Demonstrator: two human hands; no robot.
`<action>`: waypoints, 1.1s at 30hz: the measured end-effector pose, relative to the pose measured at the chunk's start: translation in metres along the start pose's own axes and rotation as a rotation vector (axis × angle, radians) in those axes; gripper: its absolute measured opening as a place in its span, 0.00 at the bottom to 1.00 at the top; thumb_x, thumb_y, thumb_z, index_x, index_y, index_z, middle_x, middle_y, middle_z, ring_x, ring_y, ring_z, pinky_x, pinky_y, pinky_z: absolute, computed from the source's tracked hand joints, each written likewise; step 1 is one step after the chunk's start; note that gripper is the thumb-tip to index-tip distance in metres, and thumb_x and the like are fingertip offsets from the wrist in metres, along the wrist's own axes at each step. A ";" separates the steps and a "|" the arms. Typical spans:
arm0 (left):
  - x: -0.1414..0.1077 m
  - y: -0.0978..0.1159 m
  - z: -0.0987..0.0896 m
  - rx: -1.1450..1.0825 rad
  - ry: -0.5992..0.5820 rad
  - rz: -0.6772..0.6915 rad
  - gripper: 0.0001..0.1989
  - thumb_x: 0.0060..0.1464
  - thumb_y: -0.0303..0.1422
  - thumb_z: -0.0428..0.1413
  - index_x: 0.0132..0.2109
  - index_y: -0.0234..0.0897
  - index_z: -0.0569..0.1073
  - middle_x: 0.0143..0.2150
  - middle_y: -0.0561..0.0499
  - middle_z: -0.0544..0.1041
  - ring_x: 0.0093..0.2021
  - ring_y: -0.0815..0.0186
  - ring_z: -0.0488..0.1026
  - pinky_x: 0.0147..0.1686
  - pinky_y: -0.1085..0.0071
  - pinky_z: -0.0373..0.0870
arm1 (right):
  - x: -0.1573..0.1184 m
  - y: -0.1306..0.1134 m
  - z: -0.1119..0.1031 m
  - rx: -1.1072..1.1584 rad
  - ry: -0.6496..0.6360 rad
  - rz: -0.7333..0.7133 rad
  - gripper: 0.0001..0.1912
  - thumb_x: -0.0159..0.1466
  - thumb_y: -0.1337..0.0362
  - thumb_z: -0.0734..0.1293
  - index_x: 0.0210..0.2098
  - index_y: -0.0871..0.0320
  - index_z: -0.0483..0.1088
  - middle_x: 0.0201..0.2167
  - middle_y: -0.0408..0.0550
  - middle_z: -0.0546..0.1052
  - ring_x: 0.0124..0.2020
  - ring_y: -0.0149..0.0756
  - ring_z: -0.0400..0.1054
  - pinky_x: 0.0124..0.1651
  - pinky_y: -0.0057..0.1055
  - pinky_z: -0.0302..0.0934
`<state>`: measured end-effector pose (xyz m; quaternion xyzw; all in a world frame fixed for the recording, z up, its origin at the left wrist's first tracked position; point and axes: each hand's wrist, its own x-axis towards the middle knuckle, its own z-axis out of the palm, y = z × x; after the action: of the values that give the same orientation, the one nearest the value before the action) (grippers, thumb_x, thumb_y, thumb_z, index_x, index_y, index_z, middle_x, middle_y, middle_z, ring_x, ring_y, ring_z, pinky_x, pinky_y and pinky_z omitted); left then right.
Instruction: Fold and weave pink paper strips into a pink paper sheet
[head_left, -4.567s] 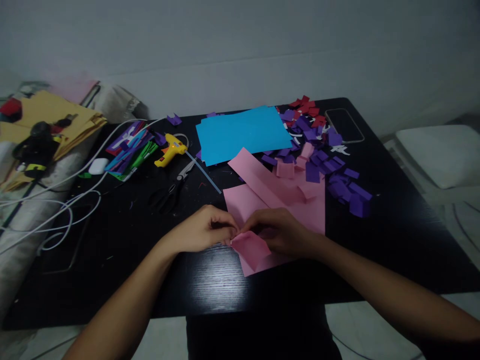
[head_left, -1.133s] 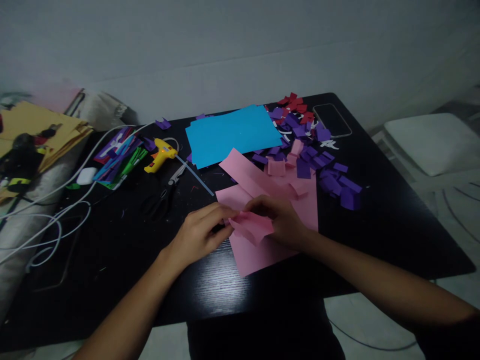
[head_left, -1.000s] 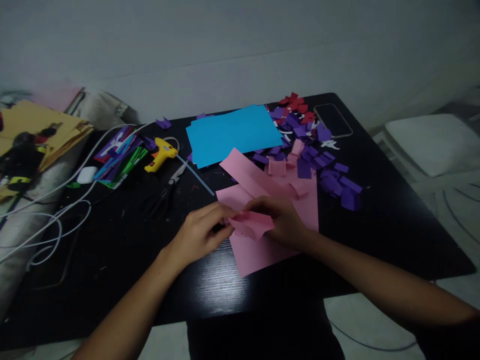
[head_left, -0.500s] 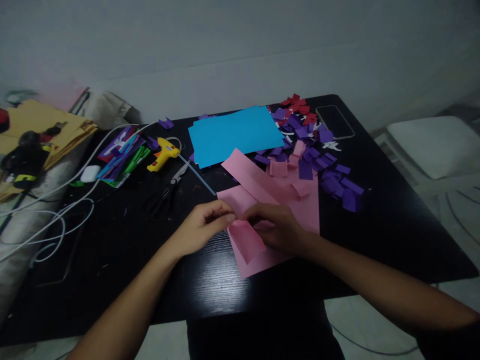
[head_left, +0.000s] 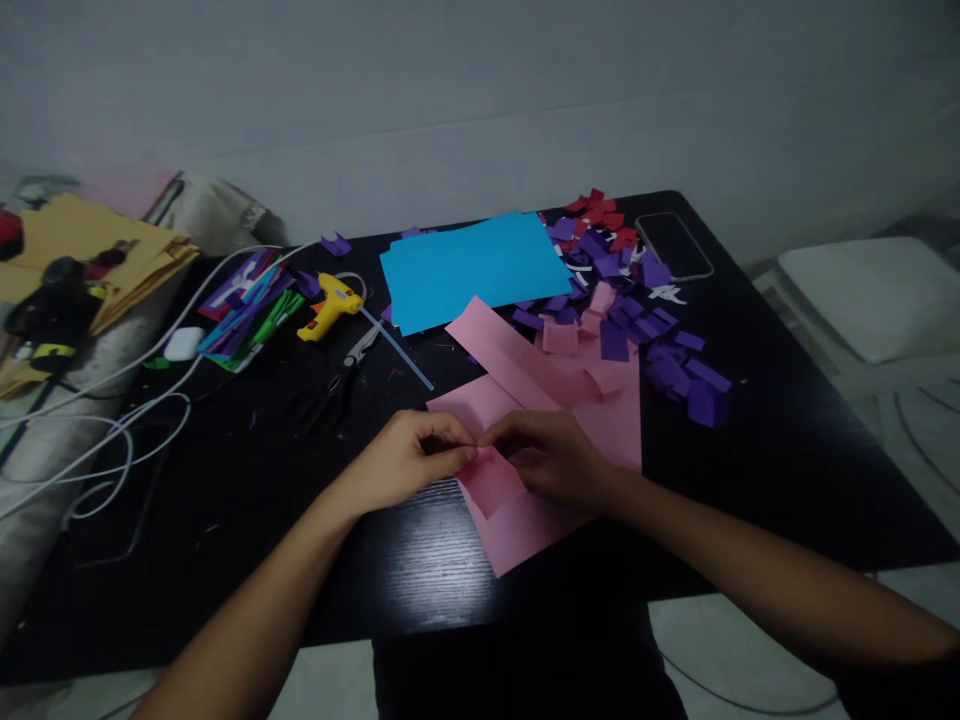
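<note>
Between my hands is a small pink paper piece (head_left: 491,484), its upper edge pinched from both sides. My left hand (head_left: 411,458) closes thumb and fingers on its upper left corner. From the right, my right hand (head_left: 553,455) grips the same edge, with its fingers partly hidden behind the knuckles. Beneath lies a larger pink sheet (head_left: 517,545) on the black table. A pink strip (head_left: 504,350) rests slantwise across that sheet, beyond my hands. Several small folded pink pieces (head_left: 560,336) lie at the sheet's far end.
Blue sheets (head_left: 472,270) lie at the back. Purple paper pieces (head_left: 664,365), red ones (head_left: 600,215) and a phone-shaped object (head_left: 673,246) are at the right. To the left are a yellow glue gun (head_left: 330,306), scissors (head_left: 345,375), white cables (head_left: 127,440) and a colourful bundle (head_left: 251,315).
The small pink piece has tilted, so less of its face shows between my hands. The large pink sheet has turned slightly, its near corner now closer to me. Both hands keep their pinch.
</note>
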<state>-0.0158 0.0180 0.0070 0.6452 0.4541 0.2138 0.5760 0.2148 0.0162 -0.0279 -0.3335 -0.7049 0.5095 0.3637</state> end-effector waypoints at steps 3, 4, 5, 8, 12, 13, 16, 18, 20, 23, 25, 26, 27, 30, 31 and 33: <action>0.000 0.000 -0.001 0.023 -0.011 -0.005 0.07 0.59 0.33 0.62 0.37 0.33 0.81 0.31 0.50 0.81 0.31 0.68 0.74 0.32 0.72 0.69 | 0.000 0.000 0.000 0.017 -0.015 0.022 0.07 0.62 0.68 0.73 0.40 0.58 0.80 0.32 0.46 0.83 0.32 0.33 0.78 0.37 0.28 0.73; 0.000 -0.001 -0.001 0.025 -0.015 -0.008 0.07 0.59 0.33 0.62 0.37 0.34 0.82 0.31 0.50 0.81 0.31 0.67 0.75 0.32 0.72 0.69 | 0.000 0.000 0.001 0.021 -0.015 0.024 0.07 0.61 0.68 0.73 0.40 0.58 0.80 0.32 0.46 0.83 0.32 0.33 0.78 0.36 0.28 0.73; 0.000 -0.001 -0.001 0.026 -0.018 -0.011 0.06 0.59 0.32 0.62 0.37 0.34 0.82 0.32 0.50 0.82 0.31 0.67 0.75 0.33 0.73 0.69 | 0.000 0.000 0.001 0.025 -0.014 0.025 0.07 0.62 0.67 0.73 0.40 0.58 0.80 0.31 0.46 0.83 0.31 0.33 0.78 0.36 0.28 0.73; 0.000 -0.002 -0.002 0.024 -0.024 -0.020 0.05 0.58 0.31 0.62 0.36 0.34 0.81 0.32 0.51 0.82 0.32 0.68 0.76 0.33 0.73 0.70 | 0.000 -0.002 0.001 0.020 -0.017 0.015 0.07 0.62 0.67 0.74 0.40 0.58 0.81 0.31 0.46 0.83 0.31 0.32 0.77 0.35 0.27 0.72; -0.001 -0.003 -0.003 0.031 -0.050 -0.023 0.04 0.58 0.29 0.61 0.37 0.34 0.81 0.32 0.52 0.81 0.31 0.69 0.75 0.33 0.74 0.69 | 0.000 -0.002 0.003 0.036 -0.034 0.034 0.07 0.61 0.67 0.74 0.40 0.58 0.81 0.30 0.46 0.82 0.29 0.32 0.77 0.34 0.27 0.71; -0.001 -0.003 -0.003 0.043 -0.068 -0.018 0.04 0.58 0.29 0.61 0.37 0.34 0.81 0.32 0.52 0.82 0.31 0.69 0.75 0.33 0.74 0.69 | 0.000 -0.001 0.003 0.062 -0.044 0.051 0.07 0.61 0.67 0.75 0.40 0.58 0.81 0.30 0.46 0.82 0.30 0.32 0.77 0.34 0.27 0.71; -0.001 -0.004 -0.003 0.080 -0.130 -0.009 0.04 0.58 0.30 0.61 0.38 0.35 0.81 0.31 0.53 0.81 0.30 0.70 0.73 0.32 0.75 0.67 | -0.001 0.002 0.005 0.177 -0.086 0.097 0.08 0.60 0.66 0.77 0.39 0.58 0.80 0.32 0.47 0.83 0.32 0.33 0.78 0.36 0.27 0.72; -0.001 -0.004 -0.003 0.091 -0.162 -0.022 0.05 0.59 0.31 0.61 0.38 0.35 0.82 0.30 0.53 0.80 0.29 0.69 0.73 0.31 0.75 0.67 | -0.002 0.003 0.006 0.207 -0.099 0.108 0.07 0.60 0.66 0.77 0.38 0.58 0.80 0.33 0.47 0.83 0.32 0.34 0.78 0.36 0.28 0.72; 0.000 -0.004 -0.002 0.094 -0.179 -0.029 0.05 0.59 0.31 0.61 0.38 0.34 0.82 0.30 0.53 0.80 0.29 0.69 0.73 0.30 0.75 0.66 | -0.003 0.003 0.006 0.186 -0.097 0.096 0.06 0.60 0.67 0.76 0.37 0.58 0.80 0.33 0.47 0.82 0.32 0.33 0.78 0.35 0.27 0.71; 0.000 -0.003 -0.002 0.083 -0.190 -0.020 0.06 0.59 0.32 0.61 0.38 0.34 0.82 0.30 0.53 0.80 0.29 0.69 0.73 0.31 0.75 0.66 | -0.002 0.002 0.005 0.170 -0.099 0.082 0.06 0.59 0.69 0.76 0.37 0.58 0.80 0.33 0.46 0.82 0.31 0.32 0.77 0.34 0.26 0.70; 0.000 -0.003 -0.002 0.066 -0.194 -0.016 0.07 0.60 0.33 0.61 0.38 0.34 0.82 0.30 0.53 0.79 0.29 0.70 0.72 0.31 0.75 0.66 | -0.001 0.002 0.004 0.169 -0.106 0.093 0.07 0.59 0.69 0.76 0.38 0.58 0.80 0.33 0.46 0.82 0.32 0.32 0.77 0.35 0.26 0.71; 0.001 -0.004 -0.003 0.057 -0.194 -0.014 0.07 0.60 0.33 0.61 0.38 0.34 0.82 0.30 0.53 0.79 0.30 0.70 0.72 0.31 0.75 0.66 | -0.001 0.002 0.003 0.165 -0.107 0.099 0.07 0.59 0.69 0.75 0.38 0.59 0.80 0.33 0.46 0.82 0.32 0.33 0.78 0.35 0.27 0.71; 0.001 -0.004 -0.003 0.049 -0.193 -0.013 0.07 0.60 0.33 0.61 0.39 0.34 0.82 0.31 0.53 0.80 0.30 0.70 0.72 0.32 0.75 0.66 | 0.000 0.002 0.003 0.155 -0.109 0.106 0.07 0.58 0.70 0.75 0.38 0.59 0.80 0.33 0.47 0.82 0.32 0.33 0.78 0.35 0.27 0.71; 0.001 -0.006 -0.005 0.028 -0.192 -0.012 0.07 0.60 0.32 0.61 0.40 0.33 0.82 0.33 0.52 0.80 0.31 0.70 0.71 0.33 0.75 0.67 | 0.000 0.002 0.002 0.118 -0.103 0.113 0.07 0.58 0.71 0.74 0.38 0.59 0.80 0.32 0.47 0.83 0.32 0.34 0.78 0.35 0.27 0.71; 0.002 -0.007 -0.006 0.024 -0.192 -0.013 0.07 0.60 0.32 0.61 0.40 0.33 0.82 0.33 0.52 0.79 0.31 0.70 0.71 0.34 0.75 0.67 | 0.000 0.002 0.001 0.108 -0.103 0.112 0.07 0.58 0.72 0.74 0.38 0.59 0.80 0.32 0.47 0.83 0.32 0.34 0.78 0.35 0.27 0.71; 0.002 -0.008 -0.007 0.027 -0.188 -0.016 0.06 0.59 0.31 0.61 0.38 0.33 0.81 0.32 0.52 0.78 0.31 0.70 0.71 0.33 0.75 0.66 | 0.000 0.002 0.001 0.099 -0.102 0.107 0.07 0.59 0.71 0.74 0.38 0.58 0.80 0.32 0.47 0.83 0.32 0.33 0.78 0.35 0.27 0.70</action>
<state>-0.0230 0.0227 0.0009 0.6666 0.4060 0.1417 0.6089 0.2136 0.0164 -0.0297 -0.3258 -0.6778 0.5786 0.3157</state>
